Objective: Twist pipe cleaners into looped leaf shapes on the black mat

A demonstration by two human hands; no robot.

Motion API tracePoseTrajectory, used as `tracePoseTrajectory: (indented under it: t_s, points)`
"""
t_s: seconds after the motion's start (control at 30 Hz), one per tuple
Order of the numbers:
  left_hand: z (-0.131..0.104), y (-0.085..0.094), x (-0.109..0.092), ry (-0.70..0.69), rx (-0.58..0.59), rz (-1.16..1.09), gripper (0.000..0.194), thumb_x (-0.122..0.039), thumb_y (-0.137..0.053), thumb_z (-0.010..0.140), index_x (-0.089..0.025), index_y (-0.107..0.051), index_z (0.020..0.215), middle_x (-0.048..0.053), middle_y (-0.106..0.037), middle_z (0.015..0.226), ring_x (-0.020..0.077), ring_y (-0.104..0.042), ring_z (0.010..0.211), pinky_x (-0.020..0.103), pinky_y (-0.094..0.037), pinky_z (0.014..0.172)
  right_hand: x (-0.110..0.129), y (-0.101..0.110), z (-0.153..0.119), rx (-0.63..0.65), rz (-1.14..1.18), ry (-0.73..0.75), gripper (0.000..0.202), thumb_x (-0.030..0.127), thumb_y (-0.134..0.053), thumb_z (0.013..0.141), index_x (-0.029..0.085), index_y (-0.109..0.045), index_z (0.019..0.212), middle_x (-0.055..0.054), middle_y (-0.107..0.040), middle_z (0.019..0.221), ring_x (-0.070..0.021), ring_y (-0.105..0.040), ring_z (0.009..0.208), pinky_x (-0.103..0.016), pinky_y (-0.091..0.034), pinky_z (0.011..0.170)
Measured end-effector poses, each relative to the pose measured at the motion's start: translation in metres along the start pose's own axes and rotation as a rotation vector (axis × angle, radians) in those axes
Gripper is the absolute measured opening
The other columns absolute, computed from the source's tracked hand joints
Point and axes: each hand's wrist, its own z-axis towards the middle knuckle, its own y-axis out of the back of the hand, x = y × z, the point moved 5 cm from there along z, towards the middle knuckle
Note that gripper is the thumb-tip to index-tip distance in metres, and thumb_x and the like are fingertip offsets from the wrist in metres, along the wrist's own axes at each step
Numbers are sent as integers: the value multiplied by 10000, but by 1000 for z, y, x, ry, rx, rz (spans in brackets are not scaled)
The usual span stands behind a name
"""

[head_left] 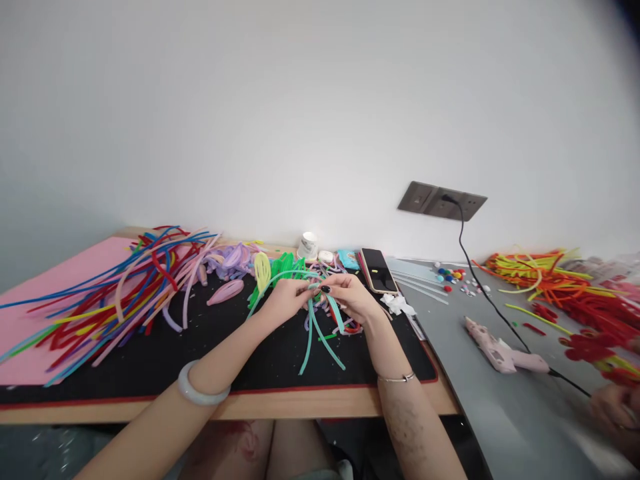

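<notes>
Over the middle of the black mat (pixel 200 363), both my hands meet at a bundle of teal fuzzy stems (pixel 310 337). My left hand (pixel 287 300) pinches the stems from the left, its fingertips pressed together. From the right, my right hand (pixel 350 297) closes its thumb and finger on the same stems. Several teal ends hang down below the fingers, and one long stem arcs out to the left over my left wrist. Behind the hands lie green zigzag stems (pixel 287 267) and a yellow looped bundle (pixel 261 270). My fingers partly hide the joint between the stems.
Multicoloured stems (pixel 150 287) pile up on the left. A paper cup (pixel 308 246) and a phone (pixel 379 270) stand and lie near the wall. On the grey table at right are a glue gun (pixel 503 350), its cord, orange stems and another person's hand (pixel 615 407).
</notes>
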Motion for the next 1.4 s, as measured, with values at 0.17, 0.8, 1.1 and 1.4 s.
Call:
tracePoseTrajectory:
  t_s: [0.17,0.8,1.1,1.4]
  points:
    - [0,-4,4,21,53,-80,302,-390,-461,824,-165,-584,663,3,-614,559,152,-602,534,226,-422,528,-4,0,-3,53,-36,-99,262,245,-743,627,136,-563,785,-8,-650,568,-28,-417,342,-117,-193,303]
    - [-1,6,-2,-42,-88,120,199,-269,-499,808,-173,-588,658,-13,-589,561,128,-523,529,224,-348,544,-6,-1,-6,122,-107,-166,208,276,-704,668,79,-640,694,-22,-633,538,-18,-355,374,-138,-256,343]
    - [-2,5,-7,-71,-88,136,271,-310,-486,824,-167,-584,616,-18,-557,534,119,-508,520,223,-353,541,-8,3,-4,151,-7,-104,265,324,-718,682,79,-634,737,-29,-632,555,-37,-452,408,-137,-272,360]
    - [0,6,8,180,-119,-286,324,-450,-550,755,-159,-606,626,-3,-593,516,160,-586,519,265,-474,548,-9,7,1,-28,54,-62,290,382,-669,720,110,-610,803,-3,-613,607,-32,-429,373,-143,-304,306]
